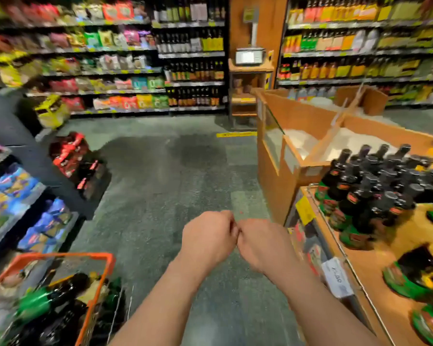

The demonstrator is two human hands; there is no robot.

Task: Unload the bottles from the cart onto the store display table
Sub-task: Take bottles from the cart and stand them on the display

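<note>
The orange-rimmed cart [105, 260] stands at the bottom left with several dark bottles [58, 295] lying in it. The wooden display table [375, 260] is at the right, with several dark green-labelled bottles [368, 193] standing on it. My left hand [208, 236] and my right hand [263, 243] hang over the floor between cart and table, knuckles touching, fingers curled under. Neither hand holds a bottle.
Grey aisle floor [165, 171] stretches ahead. Snack shelves [18, 201] line the left, bottle shelves [190, 61] the back. A wooden bulk bin [295, 136] stands beyond the table, and a scale [249, 56] sits on a stand behind it. Red packs [73, 158] sit on the floor.
</note>
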